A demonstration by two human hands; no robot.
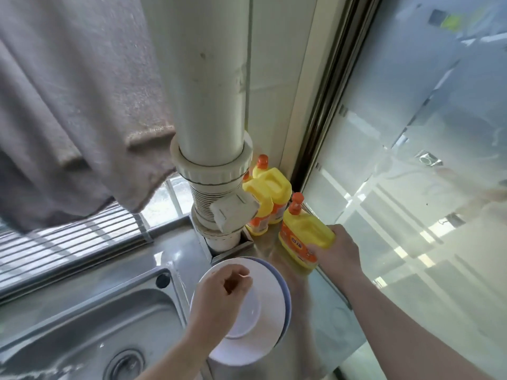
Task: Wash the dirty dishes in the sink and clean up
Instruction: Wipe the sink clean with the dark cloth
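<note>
- right hand (338, 249) is wrapped around a yellow detergent bottle (304, 237) with an orange cap, at about 3 o'clock from the plates, on the steel counter (277, 249) by the frosted glass panel (411, 160)
- left hand (219, 293) hovers over the stacked plates (270, 305), fingers loosely curled. Can't tell if it's pinching something tiny or just resting there
- plates sit on the counter's edge, sink basin (90, 319) and drain at roughly 8 o'clock from them
- two more yellow bottles (270, 198) at 12 o'clock from the plates, tucked behind the big white pipe (211, 91)
- tip imo: grab the bottle around the body like that, lift it straight up so it doesn't knock the others, keep it upright until it's over the plates, then just a small squeeze
- label is orange with a couple of white characters, too blurry to read
</note>
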